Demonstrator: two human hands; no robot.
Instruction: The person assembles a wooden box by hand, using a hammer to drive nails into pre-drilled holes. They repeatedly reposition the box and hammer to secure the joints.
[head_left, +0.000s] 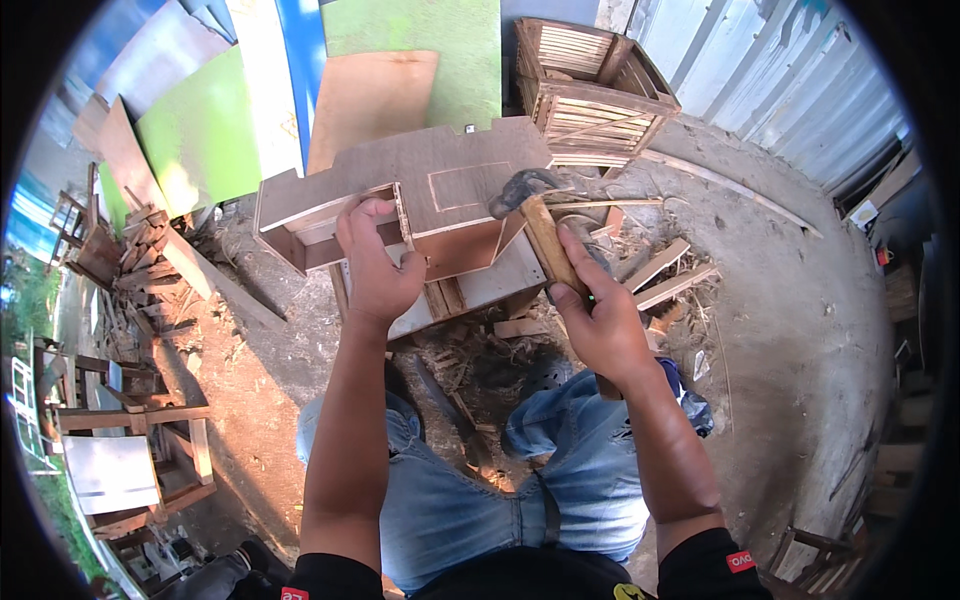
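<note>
A wooden box [455, 228] with open compartments and a notched plywood top sits in front of me on a pale board [490, 290]. At its left compartment is my left hand [378, 270], fingers curled into the opening and thumb by the upright divider [404, 222]; the fingertips are partly hidden. My right hand [604, 320] is closed round the wooden handle of a hammer [547, 235]. The dark hammer head is over the box's right end; I cannot tell if it touches the wood.
Scrap wood strips [668, 272] litter the concrete floor on the right. Between my feet lies a long saw-like tool [455, 415]. A slatted crate [595, 90] stands behind the box; a green panel [210, 140] leans at the back left. A wooden frame [140, 425] stands at left.
</note>
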